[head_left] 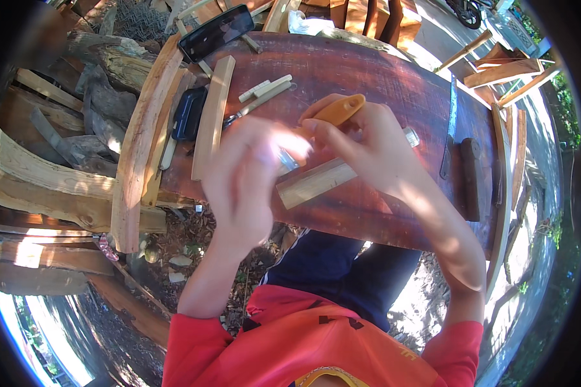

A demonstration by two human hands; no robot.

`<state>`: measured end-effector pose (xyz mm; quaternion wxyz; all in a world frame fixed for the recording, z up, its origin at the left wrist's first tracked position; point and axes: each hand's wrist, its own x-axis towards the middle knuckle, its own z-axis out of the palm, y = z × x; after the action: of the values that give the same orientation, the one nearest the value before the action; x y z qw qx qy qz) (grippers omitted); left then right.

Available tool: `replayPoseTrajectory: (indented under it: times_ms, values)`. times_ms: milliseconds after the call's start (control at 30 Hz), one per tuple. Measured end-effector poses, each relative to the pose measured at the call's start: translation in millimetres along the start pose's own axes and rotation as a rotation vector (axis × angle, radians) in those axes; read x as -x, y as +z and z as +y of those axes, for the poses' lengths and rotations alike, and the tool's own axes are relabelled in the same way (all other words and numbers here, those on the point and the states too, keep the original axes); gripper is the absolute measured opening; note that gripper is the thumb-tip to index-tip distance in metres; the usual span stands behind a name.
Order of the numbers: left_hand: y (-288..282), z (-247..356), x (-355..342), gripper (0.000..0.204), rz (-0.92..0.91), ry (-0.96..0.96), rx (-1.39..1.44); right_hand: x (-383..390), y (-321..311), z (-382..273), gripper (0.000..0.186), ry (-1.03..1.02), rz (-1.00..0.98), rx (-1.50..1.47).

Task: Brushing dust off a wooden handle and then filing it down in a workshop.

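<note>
My right hand (374, 138) is closed round a yellow-orange tool handle (342, 111) with a hole in its end, held above the table. The tool's other end runs toward my left hand (242, 177) and is hidden there, so I cannot make out its kind. Motion smears the left hand's fingers, which are close to that end. A small shiny piece (288, 161) shows just below them. Under my hands a squared wooden bar (319, 182) lies aslant on the reddish-brown table (368, 216). By the right wrist is a small clear and white object (411, 137), partly covered.
Left on the table are a wooden strip (214, 113), a dark case (190, 115) and a pale-handled tool (265, 97). A phone (217, 33) stands propped at the far left corner. To the right lie a long metal blade (450, 122) and a dark wooden block (472, 180).
</note>
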<state>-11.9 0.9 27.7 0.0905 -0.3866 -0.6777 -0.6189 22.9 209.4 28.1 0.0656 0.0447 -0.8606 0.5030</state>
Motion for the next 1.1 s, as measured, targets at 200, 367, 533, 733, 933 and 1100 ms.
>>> replayPoseTrajectory:
  times_ms: [200,367,533,733,933,1100]
  values:
    - [4.9,-31.4,37.7,0.013,-0.133,0.017,-0.257,-25.8,-71.5,15.5,0.026,0.294,0.261,0.906]
    - [17.7,-47.4,46.3,0.033,-0.256,0.069,-0.426,-52.5,-75.5,10.4,0.025,-0.132,0.447,0.695]
    - [22.2,-49.0,48.9,0.049,-0.294,0.034,-0.544,-103.7,-13.0,-1.6,0.027,-0.268,0.312,0.364]
    - [18.9,-51.5,45.7,0.051,-0.257,-0.017,-0.544,-160.5,38.4,-0.5,0.036,-0.188,0.043,0.092]
    - [16.3,-51.8,43.3,0.049,-0.300,-0.047,-0.516,-178.2,51.7,19.1,0.034,-0.285,0.068,0.093]
    - [16.9,-53.5,43.8,0.048,-0.275,-0.063,-0.521,-183.1,33.4,41.9,0.032,-0.162,0.218,0.169]
